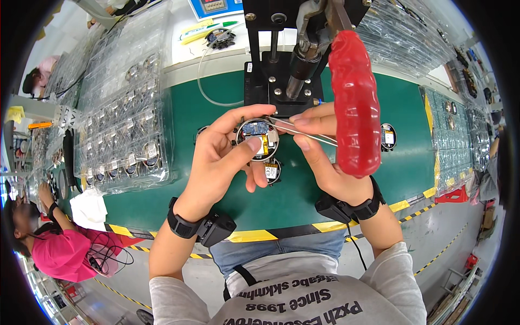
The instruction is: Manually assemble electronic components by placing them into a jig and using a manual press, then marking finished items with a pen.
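Note:
My left hand point(214, 160) grips a round watch-like case point(261, 157) with a dark metal rim, its inside facing up. A blue circuit board point(254, 129) and a yellow-and-white part lie within the rim, and my thumb rests on them. In my right hand point(338, 176) a pair of thin metal tweezers point(304, 131) is pinched, its tips at the upper right of the rim. The red handle hides part of that hand. A second round unit point(272, 171) with a white label lies just below my left fingers.
A black press point(276, 81) with a red-wrapped lever handle point(355, 103) stands over the green mat point(287, 208). Another round unit point(388, 137) lies to its right. Clear plastic trays point(122, 127) of round units are stacked left, more trays point(452, 142) right. A person in pink point(59, 246) sits at far left.

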{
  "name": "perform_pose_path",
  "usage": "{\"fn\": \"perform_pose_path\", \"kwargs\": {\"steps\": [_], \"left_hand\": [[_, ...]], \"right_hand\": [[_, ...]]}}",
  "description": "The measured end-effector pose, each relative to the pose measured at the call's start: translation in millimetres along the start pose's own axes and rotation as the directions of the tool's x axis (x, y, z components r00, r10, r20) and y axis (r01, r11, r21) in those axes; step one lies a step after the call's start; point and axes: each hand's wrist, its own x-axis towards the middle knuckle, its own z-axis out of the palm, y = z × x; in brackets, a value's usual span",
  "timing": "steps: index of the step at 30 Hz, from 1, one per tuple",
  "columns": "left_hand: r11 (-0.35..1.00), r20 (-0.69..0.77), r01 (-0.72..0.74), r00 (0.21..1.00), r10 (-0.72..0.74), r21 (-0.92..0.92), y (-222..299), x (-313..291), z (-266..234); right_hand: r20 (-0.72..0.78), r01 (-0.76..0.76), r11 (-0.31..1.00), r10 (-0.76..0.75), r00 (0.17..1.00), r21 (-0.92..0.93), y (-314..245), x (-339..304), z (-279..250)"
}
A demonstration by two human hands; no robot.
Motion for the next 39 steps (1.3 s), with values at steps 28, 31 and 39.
{"fn": "perform_pose_path", "kwargs": {"steps": [28,31,39], "left_hand": [[0.976,0.080,-0.143,0.984,0.157,-0.162,-11.8,3.0,-3.9],[0.971,0.059,-0.155,0.984,0.169,-0.183,-13.4,0.6,1.5],[0.983,0.113,-0.169,0.978,0.176,-0.067,-8.9,-0.1,5.3]], "right_hand": [[-0.022,-0.141,0.990,0.140,0.990,-0.020,-5.9,-6.9,-0.8],[-0.001,-0.357,0.838,0.392,0.920,0.412,-8.7,-9.2,5.3],[0.053,-0.376,0.842,0.387,0.921,0.387,-12.8,-6.7,-1.2]]}}
